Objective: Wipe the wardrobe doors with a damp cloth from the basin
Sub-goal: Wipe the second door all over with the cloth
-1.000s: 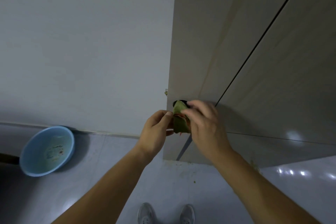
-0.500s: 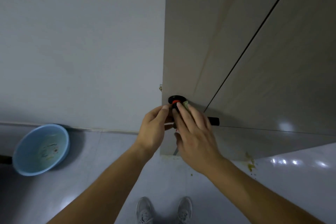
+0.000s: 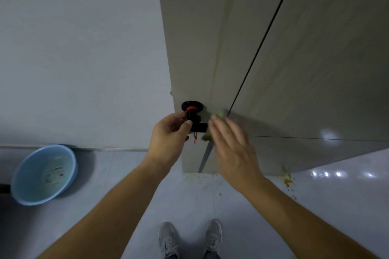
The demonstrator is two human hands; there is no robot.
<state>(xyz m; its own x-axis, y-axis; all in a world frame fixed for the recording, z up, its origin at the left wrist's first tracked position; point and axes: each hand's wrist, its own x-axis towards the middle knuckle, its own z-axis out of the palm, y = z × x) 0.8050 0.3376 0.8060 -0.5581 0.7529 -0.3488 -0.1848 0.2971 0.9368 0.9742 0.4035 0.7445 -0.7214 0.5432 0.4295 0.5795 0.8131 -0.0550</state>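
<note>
The tall beige wardrobe door (image 3: 200, 38) has a black handle (image 3: 192, 109) with an orange ring low on its left edge. My left hand (image 3: 170, 139) grips that handle with curled fingers and thumb. A green cloth (image 3: 220, 114) lies flat against the door just right of the handle. My right hand (image 3: 233, 149), blurred by motion, presses it there with straight fingers; only the cloth's edges show. A second door (image 3: 326, 59) stands to the right across a dark gap. The blue basin (image 3: 69, 166) sits on the floor at the left.
A plain white wall (image 3: 73, 48) meets the wardrobe's left edge. Grey glossy floor tiles run below, with yellowish spatter (image 3: 287, 181) near the wardrobe's base on the right. My grey shoes (image 3: 168, 239) stand at the bottom centre.
Both hands held the cloth bunched in front of the handle. Now my right hand has slid right across the door with it, uncovering the handle, which my left hand grips.
</note>
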